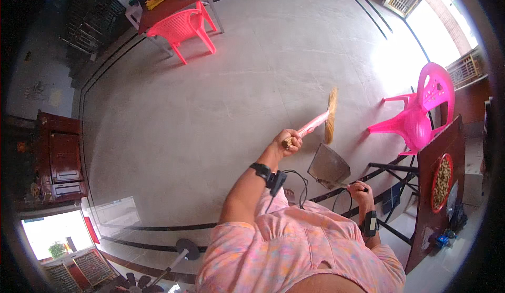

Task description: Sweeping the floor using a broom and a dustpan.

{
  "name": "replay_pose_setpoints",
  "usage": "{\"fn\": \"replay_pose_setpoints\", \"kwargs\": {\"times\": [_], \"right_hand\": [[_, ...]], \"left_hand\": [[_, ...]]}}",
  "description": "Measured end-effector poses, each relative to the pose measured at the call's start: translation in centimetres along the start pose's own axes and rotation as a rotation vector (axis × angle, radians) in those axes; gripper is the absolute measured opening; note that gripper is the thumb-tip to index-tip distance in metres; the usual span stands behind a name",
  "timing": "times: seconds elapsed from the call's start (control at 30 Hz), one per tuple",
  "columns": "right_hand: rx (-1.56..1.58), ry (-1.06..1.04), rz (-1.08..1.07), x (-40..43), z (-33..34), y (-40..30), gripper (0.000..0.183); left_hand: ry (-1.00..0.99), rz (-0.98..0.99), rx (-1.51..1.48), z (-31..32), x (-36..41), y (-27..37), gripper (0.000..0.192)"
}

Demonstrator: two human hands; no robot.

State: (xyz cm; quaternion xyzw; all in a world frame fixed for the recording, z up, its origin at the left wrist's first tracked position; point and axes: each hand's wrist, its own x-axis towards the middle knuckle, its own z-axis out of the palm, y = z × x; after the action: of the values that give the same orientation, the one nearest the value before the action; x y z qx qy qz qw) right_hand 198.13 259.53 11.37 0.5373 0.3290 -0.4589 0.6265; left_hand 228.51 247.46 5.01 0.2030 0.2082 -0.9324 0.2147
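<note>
My left hand (290, 141) is closed around the pink-wrapped handle of a grass broom (331, 111), with the cut stem ends sticking out of my fist. The straw bristles fan out over the grey tiled floor (189, 119), just beyond a dustpan (328, 166). In my right hand (360, 192) is the dustpan's thin handle. The pan looks like dull metal, and its wide mouth points toward the broom. Whether the pan or bristles touch the floor is hard to tell. Both wrists wear black strapped devices, and a dark cable loops beside the pan.
A pink plastic chair (424, 111) stands at the right, next to a brown table (426, 230) holding a red-rimmed tray of nuts or similar pieces (442, 182). Another pink chair (177, 29) is by a far table (173, 5). A pedestal fan (169, 271) stands behind left.
</note>
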Motion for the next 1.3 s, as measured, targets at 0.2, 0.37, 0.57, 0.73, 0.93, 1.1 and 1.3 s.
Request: {"fn": "replay_pose_setpoints", "kwargs": {"times": [0.2, 0.37, 0.57, 0.73, 0.93, 1.1, 1.3], "right_hand": [[-0.066, -0.072, -0.047, 1.8, 3.5, -2.0, 0.038], [0.065, -0.009, 0.005, 2.9, 8.7, -0.6, 0.035], [-0.035, -0.058, 0.005, 6.0, 12.9, -1.4, 0.01], [-0.083, -0.101, 0.046, 5.1, 18.3, 3.3, 0.024], [-0.256, -0.155, -0.068, 10.5, 21.4, 0.0, 0.01], [-0.068, -0.147, -0.005, 11.0, 26.8, 1.8, 0.012], [-0.148, -0.155, -0.077, 16.7, 27.6, -5.9, 0.012]], "left_hand": [[-0.062, 0.152, -0.158, -4.3, -1.7, 7.0, 0.008], [0.002, 0.518, -0.254, -11.5, -14.6, 10.3, 0.012], [0.451, 0.889, -0.262, -10.3, -25.4, 10.0, 0.006], [0.75, 1.051, -0.17, -7.5, -26.2, 11.7, 0.008], [0.828, 1.064, -0.166, -3.1, -20.3, 11.9, 0.01], [0.656, 1.105, 0.206, -7.4, -15.8, 12.2, 0.008], [0.033, 0.439, -0.049, 6.4, -9.6, 13.0, 0.016]]}}
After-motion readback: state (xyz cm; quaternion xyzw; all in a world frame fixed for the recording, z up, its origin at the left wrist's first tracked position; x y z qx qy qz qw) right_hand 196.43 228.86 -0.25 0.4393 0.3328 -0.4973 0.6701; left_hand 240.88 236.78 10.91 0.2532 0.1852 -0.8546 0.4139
